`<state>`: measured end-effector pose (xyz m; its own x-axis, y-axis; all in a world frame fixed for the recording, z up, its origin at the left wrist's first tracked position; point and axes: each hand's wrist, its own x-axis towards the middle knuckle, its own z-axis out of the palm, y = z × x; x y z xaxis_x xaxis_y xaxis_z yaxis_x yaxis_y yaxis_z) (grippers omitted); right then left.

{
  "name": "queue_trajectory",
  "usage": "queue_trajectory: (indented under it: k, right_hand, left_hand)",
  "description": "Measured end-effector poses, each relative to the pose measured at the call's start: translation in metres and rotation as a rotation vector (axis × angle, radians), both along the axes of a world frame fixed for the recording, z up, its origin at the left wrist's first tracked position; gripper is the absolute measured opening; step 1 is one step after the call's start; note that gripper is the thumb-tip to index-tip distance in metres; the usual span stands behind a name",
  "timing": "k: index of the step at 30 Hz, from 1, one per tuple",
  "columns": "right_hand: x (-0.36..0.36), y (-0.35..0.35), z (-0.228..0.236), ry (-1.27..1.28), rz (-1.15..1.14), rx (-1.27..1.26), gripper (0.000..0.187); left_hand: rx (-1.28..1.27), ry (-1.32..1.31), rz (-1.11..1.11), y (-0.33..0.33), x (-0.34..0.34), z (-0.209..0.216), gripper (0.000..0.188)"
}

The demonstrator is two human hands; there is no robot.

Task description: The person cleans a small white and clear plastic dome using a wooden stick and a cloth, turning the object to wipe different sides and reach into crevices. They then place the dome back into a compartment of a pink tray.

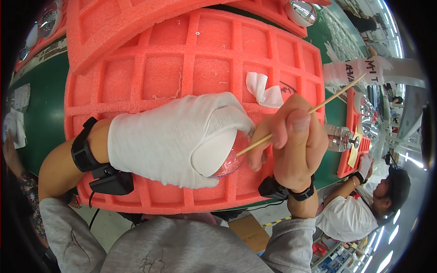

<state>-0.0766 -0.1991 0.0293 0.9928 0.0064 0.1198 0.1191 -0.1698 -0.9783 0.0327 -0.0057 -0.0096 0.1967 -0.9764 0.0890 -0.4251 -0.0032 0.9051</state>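
Note:
My left hand [177, 141], in a white cloth glove, is closed around a clear, rounded, lens-like piece [231, 163]. A smooth white oval area [214, 152] shows on its side by my thumb; I cannot tell if it is a part or a reflection. In my bare right hand [293, 141] a thin wooden stick [334, 95] is pinched between thumb and fingers. The stick's lower end meets the edge of the clear piece, and its other end points up to the right. Under both hands lies a red foam tray [189, 102] divided into square pockets.
A crumpled white wipe [265, 91] rests on the tray. Another foam piece [118, 27] overlaps its far left. On the green table [43, 109], a glass bottle [339, 138] stands at the right. A co-worker [353, 209] sits at right; another person's arm [12, 157] shows at left.

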Motion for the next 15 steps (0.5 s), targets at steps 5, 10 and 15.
queue_trajectory:
  k: [5, 10, 15]
  right_hand:
    - [-0.0036, 0.0008, -0.0002, -0.044, 0.013, -0.019, 0.045]
    - [-0.0004, -0.0034, -0.0025, -0.042, 0.009, 0.011, 0.045]
    - [-0.0042, -0.0014, -0.0005, -0.013, -0.005, -0.004, 0.044]
  left_hand:
    - [-0.005, 0.022, -0.016, -0.0013, 0.0005, -0.0001, 0.065]
    - [0.01, 0.017, -0.017, -0.0013, 0.0002, 0.0011, 0.066]
    - [0.01, 0.019, -0.021, -0.0008, 0.0009, 0.0003, 0.067]
